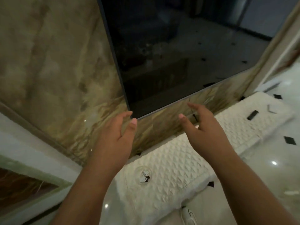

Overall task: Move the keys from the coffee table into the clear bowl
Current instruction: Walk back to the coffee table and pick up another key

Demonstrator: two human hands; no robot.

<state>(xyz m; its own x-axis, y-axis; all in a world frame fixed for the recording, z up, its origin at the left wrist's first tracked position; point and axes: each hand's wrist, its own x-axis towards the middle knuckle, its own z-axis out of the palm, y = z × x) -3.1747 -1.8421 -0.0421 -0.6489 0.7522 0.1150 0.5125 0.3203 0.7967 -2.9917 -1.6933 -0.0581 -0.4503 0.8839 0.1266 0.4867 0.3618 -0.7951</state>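
A clear bowl (pixel 144 174) stands on a white quilted-pattern cabinet top (pixel 175 161), low in the middle of the view. Inside it lie the keys (pixel 145 177), silvery with a dark piece. My left hand (pixel 116 135) is raised above and behind the bowl, fingers apart, holding nothing. Further right at about the same height, my right hand (pixel 201 125) is also spread and empty. Both hands are well clear of the bowl.
A large dark television screen (pixel 178 54) hangs on a beige marble wall (pixel 56 70) right behind the cabinet. The floor (pixel 267 168) is glossy white tile with small black diamonds. A white shoe (pixel 188 215) shows at the bottom edge.
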